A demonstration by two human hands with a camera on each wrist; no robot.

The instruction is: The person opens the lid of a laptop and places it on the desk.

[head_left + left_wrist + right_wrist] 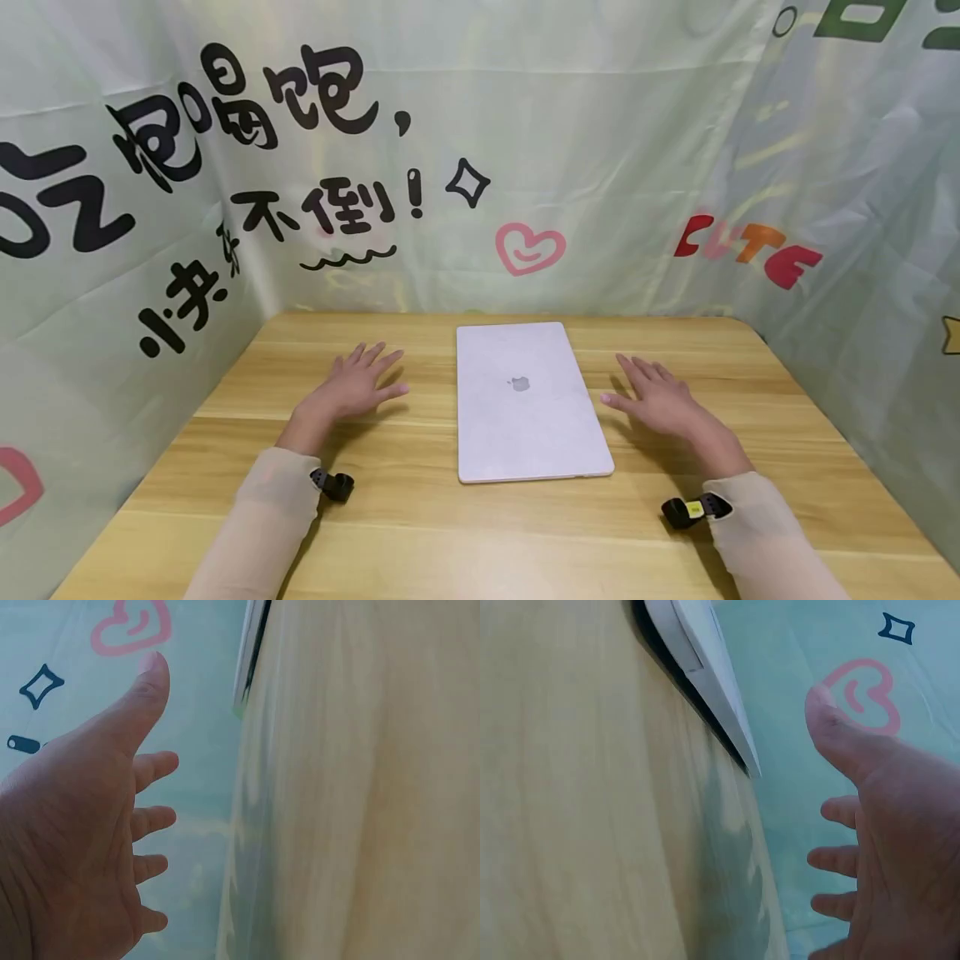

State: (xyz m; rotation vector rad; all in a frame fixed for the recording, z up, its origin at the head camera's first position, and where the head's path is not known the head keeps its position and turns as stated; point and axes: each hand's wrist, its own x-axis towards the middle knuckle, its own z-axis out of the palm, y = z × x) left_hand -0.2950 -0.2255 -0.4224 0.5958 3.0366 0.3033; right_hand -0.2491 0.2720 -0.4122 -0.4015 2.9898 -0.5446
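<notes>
A closed silver laptop [525,433] with a grey apple logo lies flat near the middle of the wooden table, its short sides toward the front and back. To its left, my left hand [356,385] hovers over the tabletop with fingers spread and nothing held. My right hand [660,400] is held on the other side, fingers straight and apart, thumb pointing at the laptop's right edge with a gap between. In the right wrist view the laptop's edge [712,690] shows beyond the thumb. The left wrist view catches only a sliver of the laptop [250,656].
The wooden table [390,533] runs back to a pale fabric curtain [615,167] printed with black characters, a pink heart and coloured letters. Curtain also closes off the left and right sides. Each sleeve carries a small black wrist camera [339,487].
</notes>
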